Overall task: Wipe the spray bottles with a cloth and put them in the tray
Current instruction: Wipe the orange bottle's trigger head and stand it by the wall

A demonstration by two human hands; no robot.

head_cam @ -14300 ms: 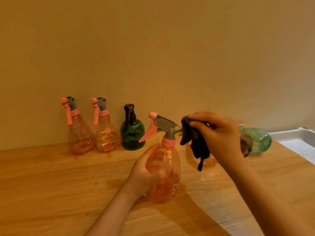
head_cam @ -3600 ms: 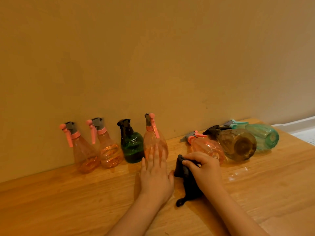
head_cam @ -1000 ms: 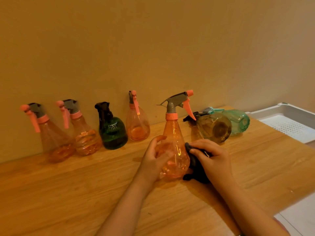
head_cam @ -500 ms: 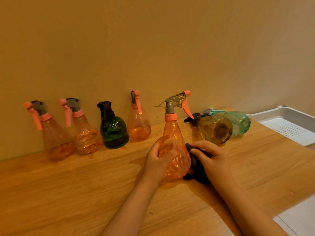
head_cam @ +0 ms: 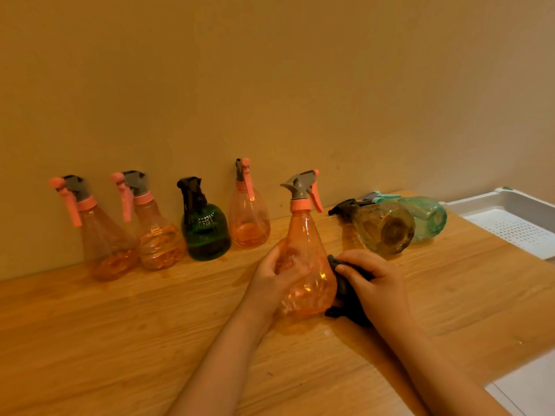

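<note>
The orange spray bottle (head_cam: 306,259) now stands upright on the table (head_cam: 90,340); seconds earlier it lay on its side beside the brown bottle (head_cam: 383,226). It is gripped around the lower body by the left hand (head_cam: 271,283), while the dark cloth (head_cam: 345,292), bunched in the fingers of the right hand (head_cam: 375,280), is pressed against its right flank. Wiping of this bottle is judged to be in progress; transfer is not yet done. The white perforated tray (head_cam: 510,226) at the table's right end shows no bottles in its visible portion. A little orange liquid is visible in the two leftmost bottles (head_cam: 105,235); the green bottle (head_cam: 205,229) is too dark to judge.
</note>
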